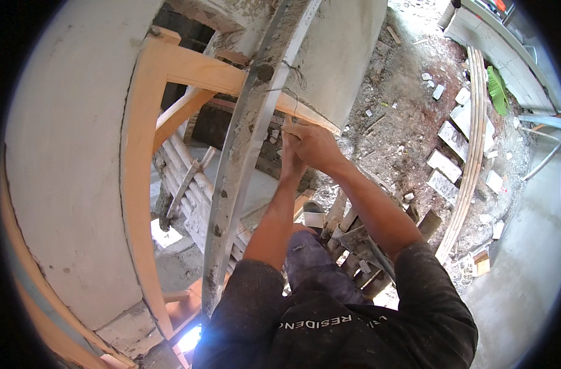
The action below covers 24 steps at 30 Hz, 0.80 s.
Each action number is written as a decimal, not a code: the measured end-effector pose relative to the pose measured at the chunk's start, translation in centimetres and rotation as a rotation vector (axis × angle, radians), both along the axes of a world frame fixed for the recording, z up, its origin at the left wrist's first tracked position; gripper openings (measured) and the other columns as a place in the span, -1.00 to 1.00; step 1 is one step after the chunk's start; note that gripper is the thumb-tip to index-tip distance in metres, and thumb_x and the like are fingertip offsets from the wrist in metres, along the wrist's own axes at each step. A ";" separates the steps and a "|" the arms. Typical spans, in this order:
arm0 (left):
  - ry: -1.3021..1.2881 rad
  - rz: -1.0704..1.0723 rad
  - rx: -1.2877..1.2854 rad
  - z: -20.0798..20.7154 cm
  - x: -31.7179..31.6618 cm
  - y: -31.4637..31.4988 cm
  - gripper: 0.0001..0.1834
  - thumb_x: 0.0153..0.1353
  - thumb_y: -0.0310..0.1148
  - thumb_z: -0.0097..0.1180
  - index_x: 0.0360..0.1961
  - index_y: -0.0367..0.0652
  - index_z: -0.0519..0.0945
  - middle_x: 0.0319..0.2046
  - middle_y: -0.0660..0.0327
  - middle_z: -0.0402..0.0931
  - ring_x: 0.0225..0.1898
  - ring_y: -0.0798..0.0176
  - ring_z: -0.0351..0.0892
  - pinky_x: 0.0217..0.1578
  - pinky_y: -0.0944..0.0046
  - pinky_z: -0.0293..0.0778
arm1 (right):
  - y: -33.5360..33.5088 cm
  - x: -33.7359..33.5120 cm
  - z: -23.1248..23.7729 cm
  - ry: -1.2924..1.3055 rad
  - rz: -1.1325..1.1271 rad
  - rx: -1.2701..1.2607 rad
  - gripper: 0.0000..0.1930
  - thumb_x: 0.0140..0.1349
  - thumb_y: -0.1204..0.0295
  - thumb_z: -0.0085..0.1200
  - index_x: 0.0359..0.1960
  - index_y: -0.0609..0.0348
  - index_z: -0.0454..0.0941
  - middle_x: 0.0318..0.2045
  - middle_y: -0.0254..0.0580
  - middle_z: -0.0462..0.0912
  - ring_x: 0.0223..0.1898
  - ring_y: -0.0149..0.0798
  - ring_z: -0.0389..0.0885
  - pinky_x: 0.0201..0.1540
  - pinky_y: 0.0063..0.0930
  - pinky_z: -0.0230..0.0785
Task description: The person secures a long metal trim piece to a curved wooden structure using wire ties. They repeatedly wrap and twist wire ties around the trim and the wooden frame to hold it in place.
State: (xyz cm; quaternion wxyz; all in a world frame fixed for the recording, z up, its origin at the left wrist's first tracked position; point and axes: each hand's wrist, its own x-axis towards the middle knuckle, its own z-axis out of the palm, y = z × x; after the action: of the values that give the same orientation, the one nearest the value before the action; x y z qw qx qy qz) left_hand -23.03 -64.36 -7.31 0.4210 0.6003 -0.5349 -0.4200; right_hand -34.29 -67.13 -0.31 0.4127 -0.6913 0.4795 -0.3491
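My two hands meet just right of a long cement-smeared metal bar (235, 154) that slants up through the view. A thin dark wire (295, 101) loops round the bar and runs down to my fingertips. My right hand (318, 146) is closed in a pinch at the wire's lower end. Pressed against it from the left, my left hand (290, 161) is closed too, its fingers mostly hidden behind the right. Behind the bar crosses an orange-painted timber rail (206, 71), joined to an upright timber post (139, 184). A grey plastered panel (339, 61) rises beyond my hands.
Bamboo poles (191, 166) stand left, behind the bar. Cut timber and bamboo pieces (360, 246) lie below my arms. On the rubble ground at right are white blocks (443, 166), long thin poles (474, 141) and a green leaf (497, 90). A plastered wall (65, 154) fills the left.
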 end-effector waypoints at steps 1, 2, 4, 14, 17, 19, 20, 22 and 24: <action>-0.250 0.022 -0.033 -0.3 0.0 2.5 -0.33 0.19 -0.20 0.00 0.22 -0.26 0.05 0.19 -0.16 0.02 0.21 -0.09 0.08 0.16 0.13 0.10 | 0.3 0.3 -1.1 0.004 -0.031 -0.003 -0.81 0.11 0.34 -0.06 -0.30 0.02 0.57 -0.37 -0.18 0.56 -0.28 -0.06 0.54 -0.23 -0.26 0.40; -0.498 0.047 -0.033 -0.5 -0.1 4.9 -0.29 0.17 -0.19 0.01 0.24 -0.26 0.01 0.22 -0.18 -0.04 0.24 -0.11 0.01 0.18 0.12 0.06 | 0.4 0.7 -2.4 0.035 -0.059 -0.001 -0.81 0.12 0.34 -0.08 -0.30 0.01 0.58 -0.37 -0.17 0.57 -0.28 -0.05 0.54 -0.23 -0.25 0.40; -0.537 -0.073 0.207 0.2 -0.7 10.6 -0.30 0.18 -0.19 -0.01 0.24 -0.27 0.02 0.24 -0.17 -0.08 0.27 -0.13 -0.06 0.20 0.10 0.00 | 0.1 1.3 -5.0 0.070 -0.110 -0.042 -0.79 0.15 0.32 -0.11 -0.29 -0.02 0.58 -0.36 -0.14 0.59 -0.29 -0.04 0.55 -0.24 -0.24 0.40; -0.529 -0.234 0.490 9.1 3.6 22.1 -0.39 0.17 -0.04 -0.08 0.14 -0.23 0.25 0.18 -0.02 0.16 0.21 -0.04 0.13 0.17 0.15 0.09 | -6.0 -4.1 -7.0 -0.357 -0.193 0.335 -0.56 0.12 0.32 0.00 0.02 0.31 0.39 -0.02 -0.04 0.48 -0.02 -0.16 0.46 0.06 -0.48 0.23; -0.525 -0.222 0.503 10.0 3.9 22.3 -0.42 0.18 -0.05 -0.08 0.11 -0.23 0.30 0.14 -0.02 0.22 0.19 -0.03 0.16 0.16 0.16 0.10 | -5.4 -2.8 -3.5 -0.447 -0.079 0.309 -0.55 0.11 0.31 0.01 0.03 0.27 0.39 -0.09 -0.06 0.53 -0.10 -0.26 0.48 0.00 -0.50 0.25; -0.516 -0.224 0.471 10.7 3.8 22.5 -0.45 0.18 -0.08 -0.08 0.08 -0.24 0.33 0.11 -0.03 0.26 0.17 -0.02 0.19 0.15 0.17 0.11 | -5.0 -0.7 -1.4 -0.407 -0.055 0.276 -0.57 0.12 0.31 0.01 0.01 0.25 0.42 -0.16 -0.08 0.57 -0.16 -0.29 0.50 -0.06 -0.49 0.29; -0.499 -0.216 0.438 11.1 3.7 22.7 -0.47 0.18 -0.10 -0.08 0.06 -0.26 0.35 0.09 -0.04 0.28 0.16 -0.01 0.21 0.14 0.17 0.13 | -4.8 0.2 -0.5 -0.374 -0.058 0.272 -0.59 0.12 0.31 0.01 -0.01 0.25 0.44 -0.19 -0.09 0.58 -0.20 -0.29 0.51 -0.10 -0.49 0.30; -0.479 -0.196 0.357 11.9 4.0 23.7 -0.51 0.18 -0.13 -0.07 0.02 -0.28 0.38 0.06 -0.04 0.32 0.13 -0.01 0.25 0.12 0.18 0.16 | -4.2 1.2 1.3 -0.321 -0.127 0.221 -0.64 0.13 0.31 0.02 -0.07 0.25 0.49 -0.27 -0.15 0.60 -0.28 -0.32 0.51 -0.18 -0.49 0.33; -0.465 -0.158 0.218 12.8 4.9 25.4 -0.55 0.19 -0.16 -0.06 -0.02 -0.30 0.41 0.02 -0.05 0.35 0.10 -0.02 0.30 0.10 0.18 0.20 | -3.1 1.2 3.2 -0.253 -0.274 0.190 -0.68 0.14 0.30 0.03 -0.14 0.25 0.54 -0.38 -0.22 0.62 -0.39 -0.38 0.50 -0.27 -0.50 0.35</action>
State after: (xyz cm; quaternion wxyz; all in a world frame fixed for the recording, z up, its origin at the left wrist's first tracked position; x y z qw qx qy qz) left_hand -18.12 -38.96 5.44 0.1857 0.6788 -0.6140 -0.3576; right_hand -33.05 -70.19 2.94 0.4815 -0.5284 0.5441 -0.4392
